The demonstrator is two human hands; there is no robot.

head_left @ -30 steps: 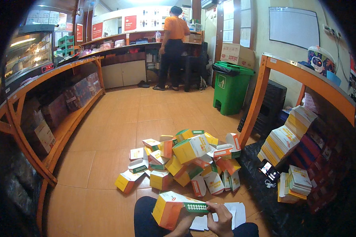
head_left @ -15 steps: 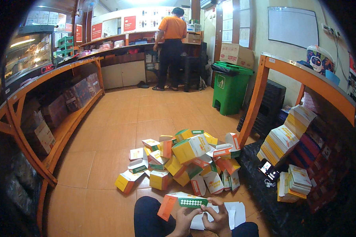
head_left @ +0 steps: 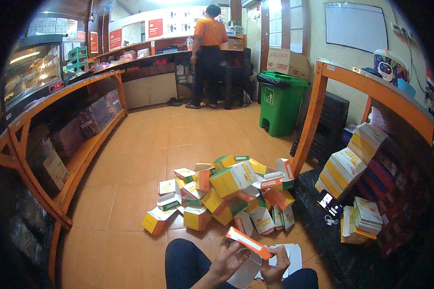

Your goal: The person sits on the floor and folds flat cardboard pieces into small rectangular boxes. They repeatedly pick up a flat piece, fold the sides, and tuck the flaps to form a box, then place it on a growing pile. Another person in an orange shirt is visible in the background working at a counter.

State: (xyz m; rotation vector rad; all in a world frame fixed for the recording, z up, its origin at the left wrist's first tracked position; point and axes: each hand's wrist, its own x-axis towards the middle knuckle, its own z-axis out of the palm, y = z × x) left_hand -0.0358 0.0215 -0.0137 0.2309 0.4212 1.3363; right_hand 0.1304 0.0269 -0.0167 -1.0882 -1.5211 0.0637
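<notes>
Low in front of me, between my knees, a paper food carton (head_left: 249,242) is held in both hands. Its orange side with a white pattern faces up, tilted down to the right. The fingers of my left hand (head_left: 228,261) are closed on the carton's left part. My right hand (head_left: 276,266) grips its right end. White flat carton blanks (head_left: 294,256) lie beneath my right hand on the floor. Just beyond my hands is a heap of folded cartons (head_left: 234,180) in yellow, white, green and orange.
Stacks of flat cartons (head_left: 342,166) and a lit phone (head_left: 329,204) sit on a low black surface at right, under an orange-framed table (head_left: 318,111). A green bin (head_left: 279,106) stands behind. An orange-framed shelf (head_left: 89,159) runs along the left. A person (head_left: 210,58) stands at the far counter.
The carton has been turned: its green side faced me before, now an orange side does. My right hand has shifted to the right and now grips its end.
</notes>
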